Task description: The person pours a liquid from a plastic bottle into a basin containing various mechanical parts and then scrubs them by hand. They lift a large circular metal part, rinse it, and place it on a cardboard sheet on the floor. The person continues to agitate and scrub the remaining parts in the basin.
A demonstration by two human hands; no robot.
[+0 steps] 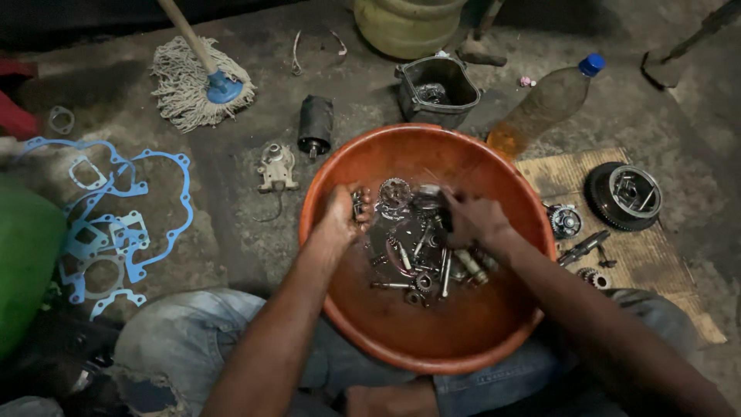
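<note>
In orange bowl [347, 324], my left hand [340, 216] shut round small metal part [357, 205]. My right hand [471, 220] curled over dark thing, cannot tell what. Gears and bolts [417, 262] lie in middle, wet. I think: hold tight, rub slow, keep parts inside bowl.

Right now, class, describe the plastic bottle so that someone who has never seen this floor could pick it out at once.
Start at the big orange basin where both hands work among metal parts. Just beyond its far right rim, the plastic bottle lies tilted on the concrete floor. It alone is clear, with amber liquid inside and a blue cap, unlike the dark metal parts around it.
</note>
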